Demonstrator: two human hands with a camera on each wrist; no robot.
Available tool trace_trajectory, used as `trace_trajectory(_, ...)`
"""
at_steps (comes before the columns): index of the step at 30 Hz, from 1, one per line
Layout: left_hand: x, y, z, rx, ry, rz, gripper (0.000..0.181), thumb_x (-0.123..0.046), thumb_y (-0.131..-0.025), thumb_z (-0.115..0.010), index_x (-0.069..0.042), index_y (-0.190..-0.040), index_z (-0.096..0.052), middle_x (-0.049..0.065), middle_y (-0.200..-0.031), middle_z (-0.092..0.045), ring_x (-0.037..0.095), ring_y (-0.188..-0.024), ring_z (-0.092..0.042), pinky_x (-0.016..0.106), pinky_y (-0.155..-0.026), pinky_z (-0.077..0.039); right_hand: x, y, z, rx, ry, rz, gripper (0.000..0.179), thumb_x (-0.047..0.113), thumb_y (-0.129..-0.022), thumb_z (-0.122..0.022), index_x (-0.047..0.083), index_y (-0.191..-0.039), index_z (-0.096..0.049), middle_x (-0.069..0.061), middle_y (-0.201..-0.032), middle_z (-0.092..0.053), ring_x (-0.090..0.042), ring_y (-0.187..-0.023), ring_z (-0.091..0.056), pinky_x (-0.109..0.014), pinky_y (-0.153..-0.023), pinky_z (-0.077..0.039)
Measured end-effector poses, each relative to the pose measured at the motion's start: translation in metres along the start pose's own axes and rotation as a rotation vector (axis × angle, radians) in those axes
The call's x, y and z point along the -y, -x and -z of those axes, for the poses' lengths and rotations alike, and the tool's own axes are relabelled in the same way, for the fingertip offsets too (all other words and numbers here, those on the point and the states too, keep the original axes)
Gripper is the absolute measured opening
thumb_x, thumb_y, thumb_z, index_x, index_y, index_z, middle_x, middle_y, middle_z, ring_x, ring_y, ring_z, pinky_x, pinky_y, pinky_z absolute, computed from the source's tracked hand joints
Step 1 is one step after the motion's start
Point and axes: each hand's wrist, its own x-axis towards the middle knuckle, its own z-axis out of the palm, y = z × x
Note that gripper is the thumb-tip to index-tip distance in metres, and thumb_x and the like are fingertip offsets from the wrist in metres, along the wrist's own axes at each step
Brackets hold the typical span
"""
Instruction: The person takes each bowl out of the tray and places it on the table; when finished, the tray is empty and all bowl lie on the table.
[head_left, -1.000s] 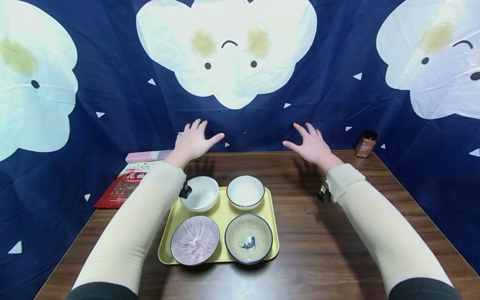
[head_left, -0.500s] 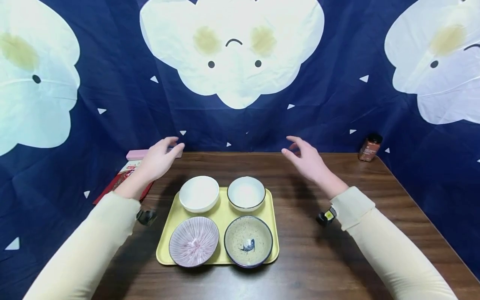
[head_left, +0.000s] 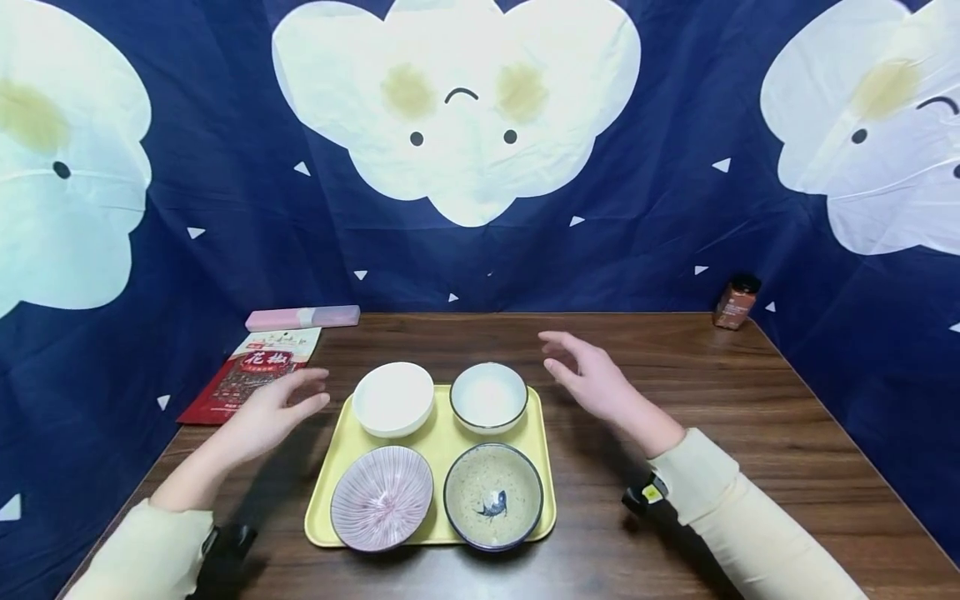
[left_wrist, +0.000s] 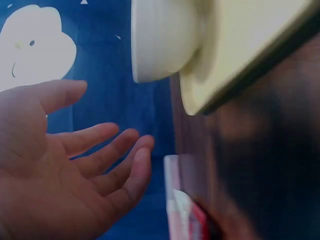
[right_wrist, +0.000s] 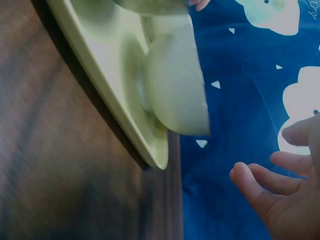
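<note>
A yellow tray (head_left: 442, 533) bears a white bowl (head_left: 393, 398) at back left and a dark-rimmed pale bowl (head_left: 489, 397) at back right. In front of them sit a purple-striped bowl (head_left: 382, 498) and a speckled bowl (head_left: 493, 496) with a blue fish inside. My left hand (head_left: 272, 412) hovers left of the tray, its fingers relaxed and holding nothing. To the right of the dark-rimmed bowl, my right hand (head_left: 588, 375) is in the air with fingers loosely bent. Both wrist views show the hands apart from the bowls and tray.
A red-and-white packet (head_left: 258, 371) and a pink-and-lilac long case (head_left: 303, 317) lie at the back left of the wooden table (head_left: 675, 375). A dark-lidded jar (head_left: 735, 302) stands at the back right corner. Blue cloth (head_left: 480, 267) hangs behind.
From high at the back, both hands have come down and nearer. The left hand has swung out left of the tray, uncovering the packet and case. The bowls stay on the tray.
</note>
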Motion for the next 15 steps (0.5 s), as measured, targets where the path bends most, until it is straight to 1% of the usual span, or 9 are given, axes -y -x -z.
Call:
trace_trajectory(1,0.004,0.003,-0.002,0.018,0.0,0.013,0.051,-0.025,-0.101,-0.063,0.008,-0.139,-0.053,0.028,-0.126,-0.063,0.042,-0.111,-0.063,0.057,-0.09,-0.052,-0.001,0.002,-0.004,0.01,-0.024,-0.007,0.041,0.008,-0.103,-0.058,0.002,-0.144,-0.053,-0.022,-0.125,-0.064,-0.035,-0.099,-0.069,-0.042,-0.085,-0.058)
trace_trajectory(3,0.009,0.01,-0.008,0.043,-0.001,0.051,0.053,-0.027,-0.101,-0.065,0.008,-0.139,-0.053,0.028,-0.128,-0.062,0.043,-0.115,-0.062,0.059,-0.092,-0.051,-0.001,0.005,-0.012,0.036,-0.077,-0.034,0.04,0.007,-0.104,-0.054,0.001,-0.144,-0.052,-0.025,-0.127,-0.061,-0.038,-0.097,-0.069,-0.038,-0.08,-0.059)
trace_trajectory(4,0.012,0.013,-0.01,0.051,-0.003,0.07,0.053,-0.027,-0.1,-0.065,0.008,-0.138,-0.054,0.028,-0.127,-0.063,0.043,-0.114,-0.062,0.059,-0.091,-0.051,-0.001,0.006,-0.016,0.046,-0.096,-0.046,0.04,0.007,-0.105,-0.053,0.001,-0.144,-0.052,-0.026,-0.129,-0.06,-0.039,-0.1,-0.069,-0.037,-0.08,-0.059)
trace_trajectory(5,0.013,0.016,-0.013,0.062,0.011,0.093,0.053,-0.026,-0.1,-0.065,0.009,-0.138,-0.053,0.028,-0.126,-0.063,0.042,-0.111,-0.063,0.056,-0.087,-0.053,-0.001,0.007,-0.02,0.058,-0.116,-0.06,0.04,0.008,-0.105,-0.053,0.001,-0.145,-0.051,-0.027,-0.131,-0.059,-0.04,-0.102,-0.068,-0.036,-0.081,-0.059)
trace_trajectory(7,0.015,0.02,-0.017,0.092,0.061,0.139,0.054,-0.025,-0.1,-0.065,0.011,-0.139,-0.051,0.031,-0.129,-0.06,0.042,-0.111,-0.063,0.053,-0.084,-0.056,-0.002,0.007,-0.026,0.077,-0.149,-0.087,0.041,0.009,-0.106,-0.053,0.001,-0.146,-0.05,-0.028,-0.133,-0.057,-0.04,-0.106,-0.067,-0.037,-0.083,-0.059)
trace_trajectory(11,0.017,0.025,-0.024,0.154,0.227,0.216,0.059,-0.022,-0.102,-0.062,0.014,-0.144,-0.043,0.037,-0.133,-0.054,0.039,-0.11,-0.065,0.043,-0.074,-0.061,-0.002,0.008,-0.036,0.078,-0.169,-0.174,0.047,0.012,-0.105,-0.055,0.005,-0.15,-0.047,-0.025,-0.135,-0.057,-0.035,-0.107,-0.068,-0.04,-0.087,-0.058)
trace_trajectory(15,0.019,0.028,-0.029,0.204,0.394,0.26,0.065,-0.021,-0.103,-0.06,0.017,-0.149,-0.033,0.038,-0.139,-0.048,0.04,-0.114,-0.064,0.045,-0.077,-0.061,-0.002,0.008,-0.046,0.085,-0.247,-0.257,0.051,0.012,-0.104,-0.056,0.003,-0.153,-0.042,-0.025,-0.137,-0.055,-0.036,-0.114,-0.064,-0.041,-0.086,-0.058)
